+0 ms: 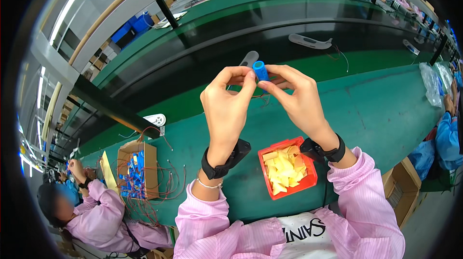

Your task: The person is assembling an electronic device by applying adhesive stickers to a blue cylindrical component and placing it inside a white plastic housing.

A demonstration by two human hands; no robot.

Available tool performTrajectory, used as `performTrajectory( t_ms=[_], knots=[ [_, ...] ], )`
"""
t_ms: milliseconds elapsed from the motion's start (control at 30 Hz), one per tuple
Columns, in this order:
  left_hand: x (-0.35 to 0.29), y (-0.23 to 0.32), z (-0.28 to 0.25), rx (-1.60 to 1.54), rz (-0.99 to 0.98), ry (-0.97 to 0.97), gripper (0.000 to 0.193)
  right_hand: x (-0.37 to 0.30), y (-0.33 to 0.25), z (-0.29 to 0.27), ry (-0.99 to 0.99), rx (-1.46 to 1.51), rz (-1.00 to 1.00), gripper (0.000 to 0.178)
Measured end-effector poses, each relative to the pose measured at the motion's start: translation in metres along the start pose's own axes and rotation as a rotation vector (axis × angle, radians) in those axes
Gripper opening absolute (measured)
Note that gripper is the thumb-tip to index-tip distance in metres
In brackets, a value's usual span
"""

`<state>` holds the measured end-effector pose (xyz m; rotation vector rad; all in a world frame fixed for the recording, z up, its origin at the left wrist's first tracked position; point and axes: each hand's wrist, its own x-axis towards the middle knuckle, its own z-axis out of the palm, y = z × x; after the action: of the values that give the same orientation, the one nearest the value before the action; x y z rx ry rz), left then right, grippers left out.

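A small blue cylindrical battery cell (261, 72) is held up above the green bench, its round end tilted toward me. My left hand (226, 102) pinches it from the left side with thumb and index finger. From the other side, my right hand (300, 96) grips it between thumb and fingers. Thin reddish wires show just below the cell, partly hidden by the fingers. Between my forearms on the bench sits a red plastic bin (266, 187) filled with pale yellow paper pieces (285, 168).
Left of me stands a cardboard box (151, 172) with blue wrapped cells (135, 174) and tangled red wires. Beyond the bench runs a dark conveyor (212, 49) carrying grey handheld casings (308, 41). A co-worker in pink (99, 215) sits at left. Plastic bags (429, 85) lie at right.
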<state>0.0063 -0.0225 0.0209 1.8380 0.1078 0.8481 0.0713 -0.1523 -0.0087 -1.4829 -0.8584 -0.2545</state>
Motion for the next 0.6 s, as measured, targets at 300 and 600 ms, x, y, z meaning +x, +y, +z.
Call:
performTrajectory(
  t_ms=[300, 600],
  knots=[
    [0.007, -0.028, 0.001, -0.312, -0.116, -0.128, 0.016, 0.002, -0.007, -0.008, -0.128, 0.326, 0.284, 0.032],
    [-0.031, -0.028, -0.029, -0.150, -0.100, -0.432, 0.009, 0.034, 0.005, -0.098, 0.303, 0.467, 0.111, 0.028]
  ],
)
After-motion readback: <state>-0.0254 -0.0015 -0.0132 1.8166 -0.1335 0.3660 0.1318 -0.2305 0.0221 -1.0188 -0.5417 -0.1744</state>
